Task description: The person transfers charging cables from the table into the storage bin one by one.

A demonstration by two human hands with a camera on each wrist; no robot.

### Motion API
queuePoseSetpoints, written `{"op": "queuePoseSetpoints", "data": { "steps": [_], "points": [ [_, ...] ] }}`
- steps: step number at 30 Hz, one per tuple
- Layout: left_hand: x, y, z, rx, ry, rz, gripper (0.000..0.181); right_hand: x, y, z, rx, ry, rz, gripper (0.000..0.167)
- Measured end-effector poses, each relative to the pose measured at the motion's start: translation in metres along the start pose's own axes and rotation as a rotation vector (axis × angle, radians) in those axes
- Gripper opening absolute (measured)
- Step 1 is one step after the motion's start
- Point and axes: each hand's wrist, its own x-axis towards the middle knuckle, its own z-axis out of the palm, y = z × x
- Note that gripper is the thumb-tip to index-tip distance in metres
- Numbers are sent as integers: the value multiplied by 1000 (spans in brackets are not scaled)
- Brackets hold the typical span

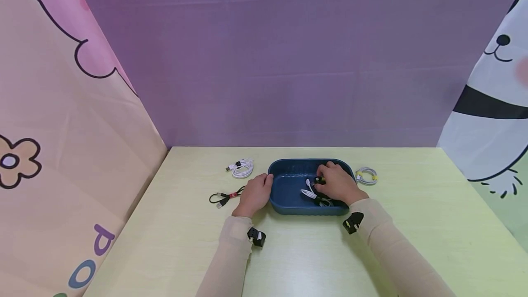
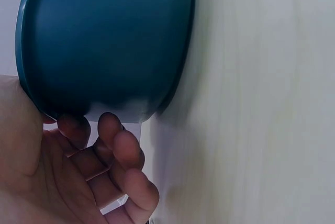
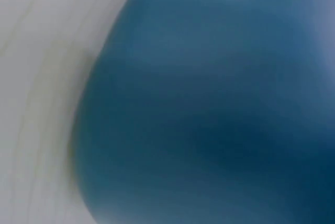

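Note:
A blue plastic bin (image 1: 288, 210) stands on the table. In the head view my left hand (image 1: 254, 195) holds its left end; the left wrist view shows curled fingers (image 2: 128, 148) against the outside of the bin wall (image 2: 110, 41). My right hand (image 1: 339, 184) reaches inside the bin at the right and pinches a black cable (image 1: 319, 180), mostly hidden by the fingers. A bundled white cable (image 1: 309, 193) lies on the bin floor beside it. Only the blurred bin wall (image 3: 183, 88) fills the right wrist view; the hand is not seen there.
Left of the bin lie a coiled white cable (image 1: 242, 168) and a black cable with a red tie (image 1: 226, 197), partly behind the left hand. A white cable coil with yellow ties (image 1: 366, 176) sits just right of the bin. A purple cloth (image 1: 297, 58) hangs behind the table.

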Motion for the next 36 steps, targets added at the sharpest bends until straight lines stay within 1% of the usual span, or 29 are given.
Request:
{"op": "queuePoseSetpoints", "data": {
  "steps": [11,17,26,32,36],
  "points": [
    [-1,1,-1,-4,6,3,41,0,3,6,-15,-2,-29,29],
    [-2,1,-1,4,6,0,41,0,1,5,-10,-24,-12,30],
    [-1,1,0,-3,0,-3,41,-2,1,4,-14,-45,-11,32],
    [-2,2,0,-14,-6,-9,40,-4,1,4,-22,-47,4,35],
    [-3,2,0,-16,-7,-13,41,-9,-1,2,-11,-25,0,36]
  ]
}}
